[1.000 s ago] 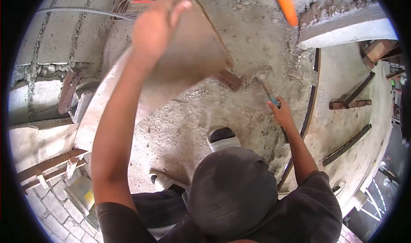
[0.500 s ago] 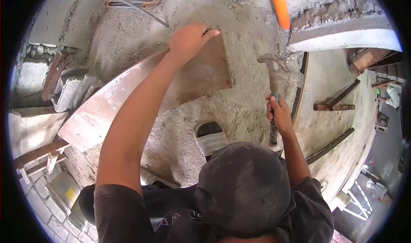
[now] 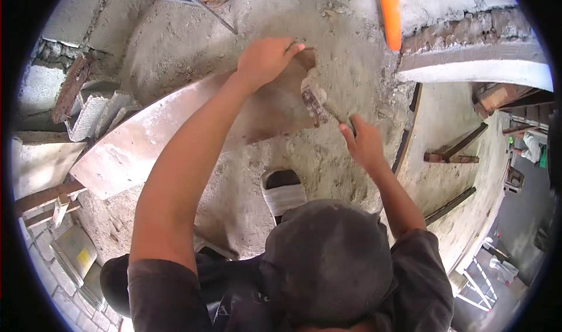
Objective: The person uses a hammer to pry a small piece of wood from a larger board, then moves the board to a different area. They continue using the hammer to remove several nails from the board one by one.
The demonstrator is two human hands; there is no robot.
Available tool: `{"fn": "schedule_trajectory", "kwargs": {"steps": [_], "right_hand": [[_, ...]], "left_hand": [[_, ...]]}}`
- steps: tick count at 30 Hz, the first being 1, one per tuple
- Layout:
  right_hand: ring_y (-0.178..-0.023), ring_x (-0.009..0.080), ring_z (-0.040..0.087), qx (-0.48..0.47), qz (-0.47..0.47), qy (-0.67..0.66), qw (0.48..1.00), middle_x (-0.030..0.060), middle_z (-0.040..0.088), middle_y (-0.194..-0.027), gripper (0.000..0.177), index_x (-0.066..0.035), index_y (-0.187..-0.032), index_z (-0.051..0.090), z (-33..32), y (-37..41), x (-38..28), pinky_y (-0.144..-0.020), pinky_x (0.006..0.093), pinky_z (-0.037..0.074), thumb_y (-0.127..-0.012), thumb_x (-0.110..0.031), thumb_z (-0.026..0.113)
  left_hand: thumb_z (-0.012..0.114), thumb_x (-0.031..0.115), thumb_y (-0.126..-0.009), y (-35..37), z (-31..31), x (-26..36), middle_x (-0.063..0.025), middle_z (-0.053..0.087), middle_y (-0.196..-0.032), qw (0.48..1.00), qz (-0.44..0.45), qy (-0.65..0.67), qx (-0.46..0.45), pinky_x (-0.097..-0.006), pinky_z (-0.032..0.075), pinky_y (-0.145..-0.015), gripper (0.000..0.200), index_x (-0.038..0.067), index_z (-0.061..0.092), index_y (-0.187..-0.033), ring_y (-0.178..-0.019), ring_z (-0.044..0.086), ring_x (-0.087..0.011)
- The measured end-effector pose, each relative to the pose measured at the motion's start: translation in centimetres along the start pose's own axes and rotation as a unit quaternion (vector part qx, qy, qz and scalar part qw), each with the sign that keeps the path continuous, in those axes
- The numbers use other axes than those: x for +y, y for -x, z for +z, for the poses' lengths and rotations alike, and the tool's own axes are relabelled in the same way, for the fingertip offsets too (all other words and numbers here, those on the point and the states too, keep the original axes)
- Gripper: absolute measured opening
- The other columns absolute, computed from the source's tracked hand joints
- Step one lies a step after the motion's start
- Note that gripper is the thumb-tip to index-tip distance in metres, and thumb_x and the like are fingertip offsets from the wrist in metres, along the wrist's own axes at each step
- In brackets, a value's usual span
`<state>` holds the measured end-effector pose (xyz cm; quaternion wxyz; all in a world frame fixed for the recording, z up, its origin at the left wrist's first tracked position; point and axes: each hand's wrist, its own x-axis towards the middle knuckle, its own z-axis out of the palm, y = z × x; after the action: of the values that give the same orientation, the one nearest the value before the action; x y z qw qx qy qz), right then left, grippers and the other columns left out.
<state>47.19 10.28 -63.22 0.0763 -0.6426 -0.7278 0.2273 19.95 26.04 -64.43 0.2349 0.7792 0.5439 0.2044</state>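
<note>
My left hand (image 3: 266, 61) is closed over the upper edge of a worn wooden board (image 3: 140, 141), near its right end; the fingers are partly hidden behind that edge. The board stands tilted on rough, dusty ground. My right hand (image 3: 365, 146) is wrapped round the handle of a hammer (image 3: 314, 102). The hammer's head, a little blurred, overlaps the board's right end in this view, below my left hand. A foot in a striped slide sandal (image 3: 283, 192) rests on the ground below the board.
An orange pipe (image 3: 390, 16) hangs at the top, near a concrete ledge (image 3: 480, 68). A steel rod (image 3: 205, 10) and bent wire lie at the top left. Broken blocks (image 3: 96, 115) stand at the left, a large panel with wooden battens (image 3: 456, 150) at the right.
The hammer has swung left and tilted from upright, bringing its head from open ground over to the board's right end. My left hand keeps its hold on the board's edge.
</note>
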Motion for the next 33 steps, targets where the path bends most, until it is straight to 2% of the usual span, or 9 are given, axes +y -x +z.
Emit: {"fn": "schedule_trajectory", "kwargs": {"steps": [4,7,9,11,13,15,23,25,33], "right_hand": [[-0.072,0.0443,0.062,-0.033,-0.007,-0.050,0.998,0.0221,0.061,-0.076,0.049,-0.002,-0.103,0.057,-1.3,2.1,-1.1,-0.063,0.0494,0.046,-0.098,-0.051,0.056],[-0.073,0.0441,0.062,-0.021,-0.118,-0.020,0.993,0.0221,0.059,-0.074,0.050,-0.001,-0.099,0.056,-1.2,2.1,-0.2,-0.064,0.0496,0.046,-0.099,-0.052,0.053],[-0.069,0.0430,0.061,-0.026,0.018,0.016,0.999,0.0204,0.058,-0.071,0.053,-0.003,-0.096,0.055,0.4,-0.2,1.0,-0.061,0.0487,0.045,-0.099,-0.056,0.052],[-0.068,0.0427,0.060,-0.017,0.006,-0.006,1.000,0.0200,0.058,-0.071,0.054,-0.003,-0.097,0.055,-0.3,-0.4,0.5,-0.060,0.0488,0.045,-0.098,-0.057,0.051],[-0.067,0.0423,0.060,-0.044,0.020,-0.037,0.998,0.0195,0.057,-0.071,0.056,-0.003,-0.098,0.054,-1.5,2.4,-1.1,-0.060,0.0488,0.045,-0.098,-0.059,0.051],[-0.066,0.0425,0.059,-0.036,-0.152,-0.059,0.986,0.0205,0.056,-0.071,0.058,-0.002,-0.098,0.054,-3.2,2.2,-1.8,-0.060,0.0489,0.044,-0.099,-0.060,0.048],[-0.066,0.0438,0.059,0.027,0.003,-0.101,0.995,0.0232,0.058,-0.072,0.057,-0.001,-0.104,0.057,1.2,1.4,2.3,-0.061,0.0497,0.045,-0.101,-0.056,0.046],[-0.068,0.0446,0.060,0.029,0.013,-0.156,0.987,0.0248,0.059,-0.073,0.057,0.001,-0.108,0.058,0.7,0.8,2.3,-0.062,0.0505,0.045,-0.101,-0.054,0.046],[-0.076,0.0407,0.067,0.019,0.043,-0.139,0.989,0.0259,0.063,-0.077,0.063,0.006,-0.112,0.061,4.6,-1.5,4.2,-0.067,0.0511,0.046,-0.104,-0.052,0.039]], "left_hand": [[0.044,0.058,-0.100,-0.1,0.7,-0.6,-0.0229,0.065,-0.085,0.999,-0.007,0.011,-0.030,-0.0511,0.048,-0.075,0.060,0.003,0.064,-0.093,-0.083,0.062,-0.0437],[0.044,0.057,-0.101,-0.2,0.3,-0.3,-0.0226,0.066,-0.086,0.999,-0.002,0.002,-0.038,-0.0508,0.048,-0.075,0.059,0.003,0.065,-0.095,-0.084,0.063,-0.0435],[0.045,0.057,-0.101,0.2,0.1,0.1,-0.0226,0.066,-0.085,1.000,0.014,-0.002,-0.010,-0.0507,0.048,-0.075,0.058,0.003,0.065,-0.094,-0.084,0.063,-0.0436],[0.045,0.056,-0.101,-1.0,-0.3,-0.3,-0.0225,0.066,-0.084,0.999,0.025,-0.008,0.027,-0.0507,0.048,-0.075,0.058,0.003,0.064,-0.092,-0.084,0.063,-0.0437],[0.045,0.057,-0.100,0.0,0.2,0.1,-0.0228,0.065,-0.084,0.999,-0.024,-0.020,-0.042,-0.0510,0.048,-0.075,0.058,0.003,0.064,-0.091,-0.085,0.063,-0.0443],[0.045,0.056,-0.101,-0.5,0.0,0.4,-0.0231,0.066,-0.085,0.999,-0.014,-0.023,-0.038,-0.0513,0.048,-0.076,0.057,0.003,0.065,-0.092,-0.086,0.063,-0.0444],[0.041,0.053,-0.103,2.1,2.4,-0.7,-0.0238,0.066,-0.090,1.000,-0.012,0.005,0.008,-0.0521,0.048,-0.080,0.056,0.004,0.065,-0.093,-0.090,0.062,-0.0447],[0.041,0.053,-0.103,0.5,1.4,-1.1,-0.0194,0.070,-0.103,0.999,-0.003,-0.032,-0.033,-0.0505,0.051,-0.086,0.052,0.008,0.067,-0.109,-0.097,0.065,-0.0412],[0.041,0.052,-0.103,0.1,3.1,-2.4,-0.0227,0.067,-0.096,0.999,-0.036,0.002,-0.030,-0.0524,0.047,-0.082,0.056,0.004,0.067,-0.098,-0.092,0.062,-0.0443]]}}
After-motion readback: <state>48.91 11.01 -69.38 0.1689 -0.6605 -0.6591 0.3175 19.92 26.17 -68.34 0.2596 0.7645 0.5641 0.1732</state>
